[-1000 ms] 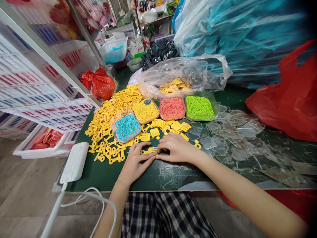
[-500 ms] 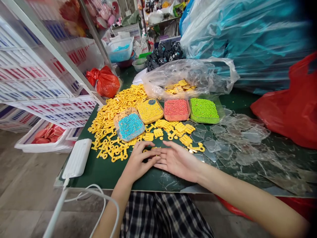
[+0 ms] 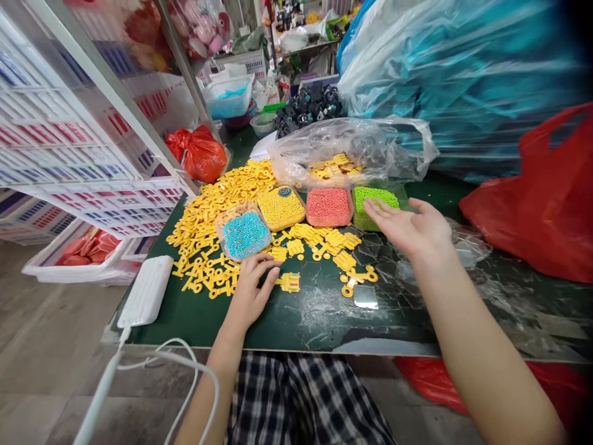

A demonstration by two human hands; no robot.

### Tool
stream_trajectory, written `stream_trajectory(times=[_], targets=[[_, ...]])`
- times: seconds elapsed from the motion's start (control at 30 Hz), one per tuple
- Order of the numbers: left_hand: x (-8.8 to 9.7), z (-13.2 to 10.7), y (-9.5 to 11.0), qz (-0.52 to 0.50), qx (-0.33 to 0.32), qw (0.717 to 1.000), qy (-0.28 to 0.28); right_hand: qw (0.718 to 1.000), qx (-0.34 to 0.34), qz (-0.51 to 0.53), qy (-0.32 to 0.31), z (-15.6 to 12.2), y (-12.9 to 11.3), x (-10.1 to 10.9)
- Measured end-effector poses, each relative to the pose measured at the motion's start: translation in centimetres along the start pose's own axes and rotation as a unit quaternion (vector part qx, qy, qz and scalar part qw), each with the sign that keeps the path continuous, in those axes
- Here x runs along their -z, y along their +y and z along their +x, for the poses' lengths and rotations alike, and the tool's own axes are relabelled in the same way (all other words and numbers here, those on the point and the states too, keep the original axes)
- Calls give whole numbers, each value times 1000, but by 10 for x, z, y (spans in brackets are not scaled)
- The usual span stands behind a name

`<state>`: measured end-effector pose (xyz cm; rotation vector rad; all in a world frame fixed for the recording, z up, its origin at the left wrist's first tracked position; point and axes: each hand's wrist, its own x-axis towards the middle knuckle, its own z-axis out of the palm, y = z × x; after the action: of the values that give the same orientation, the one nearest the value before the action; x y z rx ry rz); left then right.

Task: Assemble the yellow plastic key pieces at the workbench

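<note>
My right hand (image 3: 412, 225) is open, palm turned up, with its fingers over the tray of green beads (image 3: 376, 196). Whether the fingertips touch the beads I cannot tell. On the near side of the table my left hand (image 3: 252, 287) lies with fingers loosely bent and thumb apart, holding nothing I can see. By its thumb is a yellow plastic piece (image 3: 290, 282) with small coloured marks. Trays of blue beads (image 3: 245, 233), yellow beads (image 3: 279, 207) and pink-red beads (image 3: 328, 206) stand in front of my hands.
Loose yellow plastic parts (image 3: 199, 247) are heaped on the left. Clear plastic pieces (image 3: 467, 247) and a red bag (image 3: 532, 210) lie right. Behind the trays sits a clear bag (image 3: 384, 145) of yellow parts. A white power bank (image 3: 146, 290) with a cable rests at the left edge.
My right hand has moved from beside my left hand, right and away from me, to the green beads. My left hand has shifted slightly left, and the marked yellow piece now shows.
</note>
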<state>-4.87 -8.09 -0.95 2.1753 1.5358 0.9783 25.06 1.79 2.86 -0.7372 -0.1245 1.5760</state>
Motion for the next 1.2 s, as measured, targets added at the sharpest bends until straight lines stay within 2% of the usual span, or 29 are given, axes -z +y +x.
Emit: stream_trajectory(times=[0.1, 0.2, 0.33, 0.47, 0.63, 0.73, 0.83, 0.9, 1.0, 1.1, 1.2], targets=[[-2, 1, -1, 4, -16, 1000, -1, 1000, 5, 21, 23, 11, -14, 2], [-3, 3, 0, 13, -27, 1000, 9, 999, 17, -10, 31, 18, -18, 4], [-6, 9, 12, 27, -62, 998, 1, 997, 58, -29, 29, 24, -20, 11], [-23, 26, 48, 55, -109, 990, -75, 996, 79, 39, 7, 25, -19, 14], [-73, 63, 98, 99, -186, 958, -192, 987, 91, 136, -6, 20, -14, 9], [-100, 87, 114, 115, -245, 922, -277, 983, 84, 160, -11, 18, -13, 8], [-111, 105, 121, 128, -272, 896, -326, 981, 96, 161, -45, 20, -14, 13], [-111, 112, 123, 143, -285, 890, -325, 981, 107, 143, -75, 22, -15, 15], [-101, 116, 119, 153, -306, 896, -283, 984, 103, 117, -84, 24, -15, 16], [-76, 114, 105, 105, -319, 922, -195, 990, 99, 58, -84, 21, -14, 11], [-40, 104, 89, 40, -318, 942, -102, 979, 95, -107, -143, 8, -6, 1]])
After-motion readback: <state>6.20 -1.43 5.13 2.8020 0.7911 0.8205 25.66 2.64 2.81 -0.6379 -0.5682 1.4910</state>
